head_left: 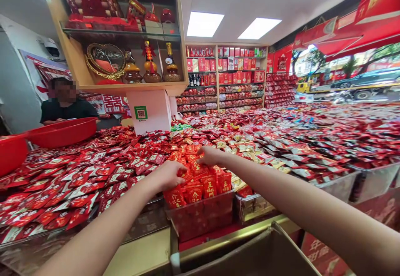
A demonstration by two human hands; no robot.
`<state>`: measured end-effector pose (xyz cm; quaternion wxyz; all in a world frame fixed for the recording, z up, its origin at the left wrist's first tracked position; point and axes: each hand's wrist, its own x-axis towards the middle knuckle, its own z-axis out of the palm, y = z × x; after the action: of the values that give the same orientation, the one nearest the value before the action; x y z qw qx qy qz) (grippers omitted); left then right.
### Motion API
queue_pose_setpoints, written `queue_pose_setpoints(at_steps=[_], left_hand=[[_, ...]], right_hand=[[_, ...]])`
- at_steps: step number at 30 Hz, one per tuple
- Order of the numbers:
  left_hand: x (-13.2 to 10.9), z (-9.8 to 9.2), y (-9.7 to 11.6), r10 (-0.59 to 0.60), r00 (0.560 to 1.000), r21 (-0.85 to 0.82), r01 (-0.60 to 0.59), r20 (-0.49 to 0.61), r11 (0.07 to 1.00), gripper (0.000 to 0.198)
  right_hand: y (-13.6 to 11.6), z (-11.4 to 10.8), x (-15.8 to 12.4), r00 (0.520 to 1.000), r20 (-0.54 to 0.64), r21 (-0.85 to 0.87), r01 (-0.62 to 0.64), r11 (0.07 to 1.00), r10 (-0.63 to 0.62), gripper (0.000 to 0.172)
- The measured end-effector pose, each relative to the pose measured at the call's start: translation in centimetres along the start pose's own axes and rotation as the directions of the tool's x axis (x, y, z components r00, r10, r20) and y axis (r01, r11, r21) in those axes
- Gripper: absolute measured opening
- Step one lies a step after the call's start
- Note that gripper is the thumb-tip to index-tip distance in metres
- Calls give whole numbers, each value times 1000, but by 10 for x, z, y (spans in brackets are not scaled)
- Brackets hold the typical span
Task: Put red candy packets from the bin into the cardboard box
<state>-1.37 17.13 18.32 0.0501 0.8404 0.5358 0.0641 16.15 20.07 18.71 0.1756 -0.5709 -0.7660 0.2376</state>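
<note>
1. left hand point(168, 175) lies on a heap of red packets point(200, 182) in a clear bin point(203, 215) at the near edge of the desk; fingers curled down into the packets, closed around some of them, exact grip hidden by the knuckles.
2. right hand point(211, 155) reaches over the far side of the same heap, fingers bent and touching the tops of the packets; cannot tell whether it has hold of any.
3. writing on the front packets: large gold chinese characters, one pair reads "五福"; neighbours carry a single big character i cannot read for sure.
4. left of the bin, a wide spread of dark red sweets point(68, 184) in twisted wrappers, print too small to read.
5. right of it, a patch of gold and cream wrappers point(246, 147), then more mixed red ones running out to the window.
6. white pillar block point(150, 111) behind the heap carries a green qr-code sticker point(141, 112).
7. wooden shelf point(125, 86) above it: gourd-shaped bottles with red tassels, a round gold-framed piece, red gift boxes higher up.
8. red basin point(62, 131) stands on the sweets at far left; a person in a black top point(67, 109) sits behind it.
9. back wall shelving point(225, 76) packed with red boxes and a few dark bottles; labels unreadable.
10. room: white ceiling with two lit panels, red banners along the right, street and parked vehicles through the glass.
11. open cardboard box point(250, 255) sits below the desk edge, nearest the camera.
</note>
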Motion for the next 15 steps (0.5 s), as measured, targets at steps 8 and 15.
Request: queue_pose_setpoints(at_steps=[8, 15], left_hand=[[-2, -7, 0, -31, 998, -37, 33, 62, 999, 22], [-28, -20, 13, -58, 979, -116, 36, -194, 993, 27]], right_hand=[[-12, -4, -6, 1000, 26, -209, 0, 978, 6, 17], [-12, -13, -15, 984, -139, -172, 89, 981, -113, 14]])
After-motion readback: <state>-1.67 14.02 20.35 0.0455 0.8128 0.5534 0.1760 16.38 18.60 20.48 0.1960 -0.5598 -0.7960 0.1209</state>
